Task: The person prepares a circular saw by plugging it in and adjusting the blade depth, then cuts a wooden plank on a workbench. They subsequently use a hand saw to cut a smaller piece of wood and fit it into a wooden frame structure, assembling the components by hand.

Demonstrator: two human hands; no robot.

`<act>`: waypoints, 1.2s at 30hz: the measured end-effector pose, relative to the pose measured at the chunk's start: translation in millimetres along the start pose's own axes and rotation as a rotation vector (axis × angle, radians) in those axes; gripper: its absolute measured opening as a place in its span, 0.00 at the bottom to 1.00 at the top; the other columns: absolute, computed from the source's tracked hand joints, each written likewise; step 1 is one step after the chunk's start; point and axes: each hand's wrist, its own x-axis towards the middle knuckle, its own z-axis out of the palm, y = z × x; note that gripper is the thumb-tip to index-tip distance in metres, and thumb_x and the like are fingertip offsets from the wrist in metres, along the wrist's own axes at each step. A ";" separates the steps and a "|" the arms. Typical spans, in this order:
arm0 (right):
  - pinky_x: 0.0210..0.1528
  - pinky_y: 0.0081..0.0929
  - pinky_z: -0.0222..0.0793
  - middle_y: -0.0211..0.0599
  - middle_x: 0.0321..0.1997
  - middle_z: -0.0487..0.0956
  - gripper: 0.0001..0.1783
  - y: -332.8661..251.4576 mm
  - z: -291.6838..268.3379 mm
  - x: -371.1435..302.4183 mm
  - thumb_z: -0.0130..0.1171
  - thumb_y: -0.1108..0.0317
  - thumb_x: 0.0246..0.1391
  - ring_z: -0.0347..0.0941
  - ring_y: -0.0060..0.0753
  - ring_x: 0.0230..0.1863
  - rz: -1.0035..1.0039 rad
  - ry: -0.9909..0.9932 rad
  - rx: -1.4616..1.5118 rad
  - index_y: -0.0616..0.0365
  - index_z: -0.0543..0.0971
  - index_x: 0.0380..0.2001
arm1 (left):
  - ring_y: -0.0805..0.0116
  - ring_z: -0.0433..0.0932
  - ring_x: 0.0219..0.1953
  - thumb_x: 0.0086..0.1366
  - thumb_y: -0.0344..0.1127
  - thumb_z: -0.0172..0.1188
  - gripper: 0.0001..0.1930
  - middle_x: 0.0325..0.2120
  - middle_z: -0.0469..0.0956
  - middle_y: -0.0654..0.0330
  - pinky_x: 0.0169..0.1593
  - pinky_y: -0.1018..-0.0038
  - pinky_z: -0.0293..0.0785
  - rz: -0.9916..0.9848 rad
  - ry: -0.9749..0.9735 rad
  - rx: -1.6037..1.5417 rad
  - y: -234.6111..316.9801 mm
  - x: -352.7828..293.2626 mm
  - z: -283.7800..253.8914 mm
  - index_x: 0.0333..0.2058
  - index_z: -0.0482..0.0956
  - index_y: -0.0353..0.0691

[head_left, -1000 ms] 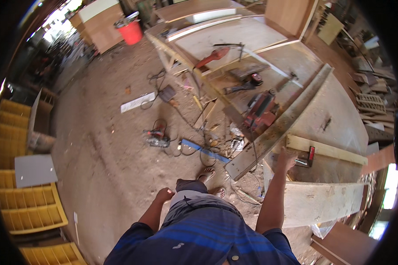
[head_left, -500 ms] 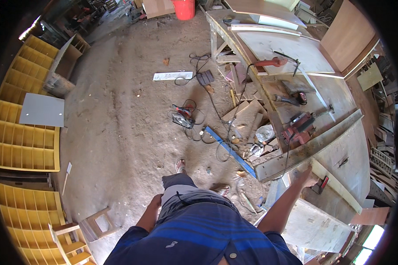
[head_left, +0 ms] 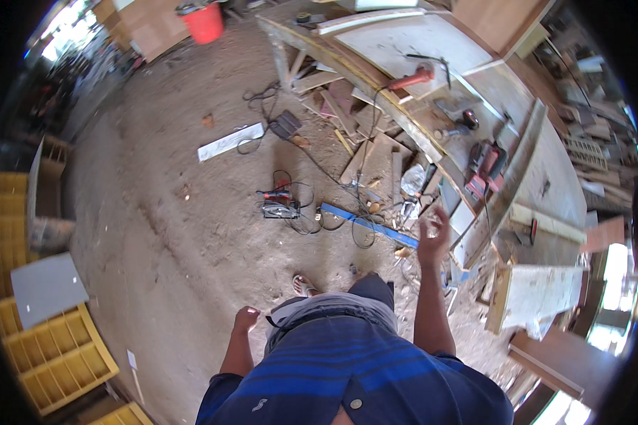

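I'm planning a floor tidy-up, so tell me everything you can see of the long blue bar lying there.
The bar is narrow, straight and bright blue, perhaps painted metal or plastic; I can't tell which. It lies slantwise on the brown floor, with a dark cord looping across it. In the picture, its right end appears beside the right hand, which isn't holding it.
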 end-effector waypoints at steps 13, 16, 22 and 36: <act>0.49 0.40 0.80 0.45 0.42 0.88 0.15 6.8 184.4 -51.2 0.64 0.61 0.63 0.86 0.46 0.44 0.289 -0.985 -0.014 0.57 0.84 0.49 | 0.58 0.87 0.43 0.66 0.41 0.68 0.15 0.40 0.88 0.49 0.50 0.66 0.81 0.152 0.017 -0.316 87.7 192.2 -120.8 0.45 0.85 0.35; 0.51 0.46 0.79 0.47 0.44 0.88 0.17 3.3 222.7 -60.2 0.64 0.59 0.61 0.84 0.53 0.46 0.204 -1.088 -0.094 0.56 0.84 0.49 | 0.57 0.87 0.43 0.66 0.40 0.69 0.16 0.41 0.87 0.49 0.50 0.66 0.81 0.187 -0.095 -0.051 213.2 154.7 -154.0 0.47 0.84 0.36; 0.53 0.48 0.78 0.47 0.45 0.87 0.17 -15.8 266.3 -82.2 0.65 0.56 0.59 0.84 0.54 0.48 0.411 -1.117 -0.060 0.53 0.85 0.47 | 0.54 0.87 0.45 0.66 0.42 0.67 0.16 0.41 0.87 0.49 0.51 0.62 0.81 0.318 -0.164 0.083 251.9 164.4 -191.7 0.47 0.84 0.37; 0.55 0.48 0.78 0.46 0.44 0.87 0.20 -122.5 343.1 -179.9 0.71 0.50 0.53 0.83 0.53 0.50 0.654 -1.253 -0.352 0.51 0.88 0.42 | 0.49 0.84 0.44 0.60 0.39 0.70 0.13 0.40 0.86 0.50 0.53 0.58 0.79 0.635 -0.422 0.500 236.9 329.4 -297.2 0.42 0.87 0.41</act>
